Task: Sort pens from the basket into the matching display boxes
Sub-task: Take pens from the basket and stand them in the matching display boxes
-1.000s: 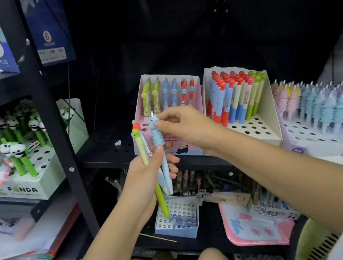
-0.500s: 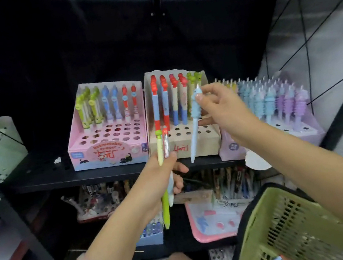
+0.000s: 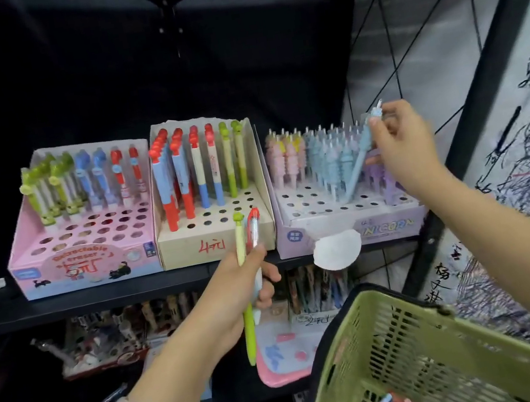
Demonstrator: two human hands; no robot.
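Head view, looking down at a dark shelf (image 3: pixel 104 298) with three display boxes in a row. Right hand (image 3: pixel 404 149) raised over the lilac box (image 3: pixel 348 225) at the right, fingertips pinching the top of a blue pen (image 3: pixel 357 164); pen tilted, lower tip down among the holes, just beside rows of pink, blue and purple pens. Left hand (image 3: pixel 237 293) lower, in front of the cream box (image 3: pixel 217 240), grip curled round a green pen (image 3: pixel 246 295) and a red-topped pen (image 3: pixel 254 227), both roughly upright, tops level with that box's front wall. Pink box (image 3: pixel 85 266) at the left, well apart from both hands, with green, blue and red pens at its back. Green basket (image 3: pixel 402 335) at lower right, near the right forearm, a few pens lying inside.
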